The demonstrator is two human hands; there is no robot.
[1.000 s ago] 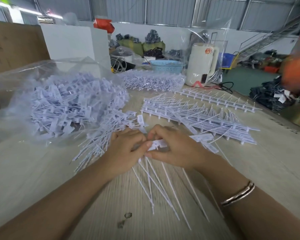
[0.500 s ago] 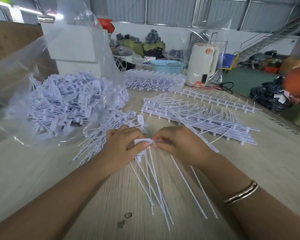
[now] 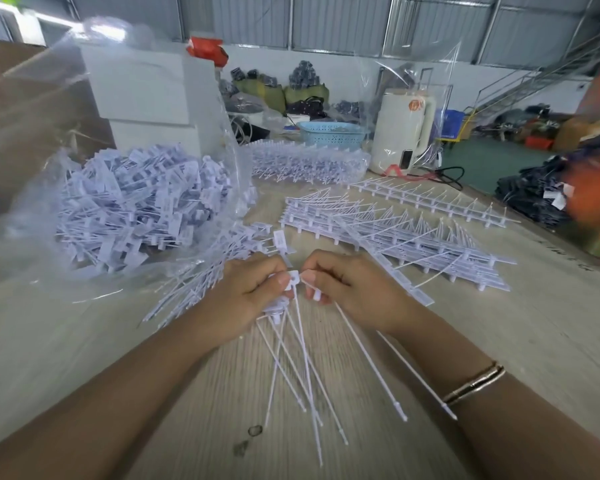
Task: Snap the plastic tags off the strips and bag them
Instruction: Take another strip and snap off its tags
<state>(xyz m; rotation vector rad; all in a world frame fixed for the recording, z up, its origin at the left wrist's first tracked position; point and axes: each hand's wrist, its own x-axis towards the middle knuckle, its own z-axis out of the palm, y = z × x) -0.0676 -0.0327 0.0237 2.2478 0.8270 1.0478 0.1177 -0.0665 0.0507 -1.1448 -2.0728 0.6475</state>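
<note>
My left hand (image 3: 246, 299) grips a bunch of loose white plastic tags (image 3: 302, 375), their long tails fanning toward me over the wooden table (image 3: 499, 341). My right hand (image 3: 354, 289) pinches a tag strip (image 3: 399, 275) that runs off to the right; two tails hang below it. Thumbs of both hands meet on one tag head between them. More uncut strips (image 3: 395, 230) lie in a stack behind my right hand. A clear plastic bag (image 3: 136, 209) full of loose tags sits at the left, with a heap of snapped tags (image 3: 201, 282) at its mouth.
A second bag of strips (image 3: 309, 164) lies farther back, beside a blue basket (image 3: 333, 133) and a white appliance (image 3: 402, 129) with a black cord. White boxes (image 3: 146, 98) stand behind the open bag. The table's right edge drops to a green floor.
The bunch in my left hand has gained tags and its tails have swung closer together. My right hand has moved along the strip, now shorter. The bag's top has risen.
</note>
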